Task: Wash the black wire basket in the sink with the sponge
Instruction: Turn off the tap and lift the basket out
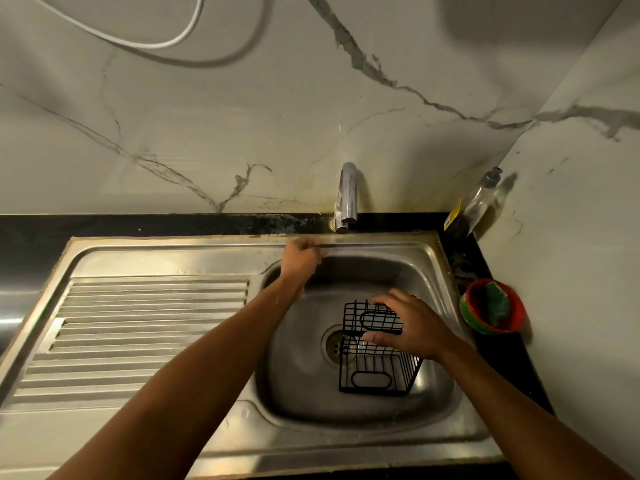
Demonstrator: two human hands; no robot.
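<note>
The black wire basket [375, 362] stands in the steel sink [363, 410], beside the drain. My right hand [412, 323] grips its upper rim, with fingers over the top and the thumb on the near side. My left hand [301, 256] reaches to the sink's back rim, left of the tap [347, 197], with fingers curled; it is blurred and I cannot tell if it holds anything. A green sponge [495, 304] sits in a red bowl [491, 327] on the counter to the right of the sink.
The ribbed draining board [145, 327] lies left of the basin. A clear soap pump bottle [479, 200] leans in the back right corner on the black counter [138, 225]. Marble walls close in behind and to the right. A white cable [145, 43] hangs above.
</note>
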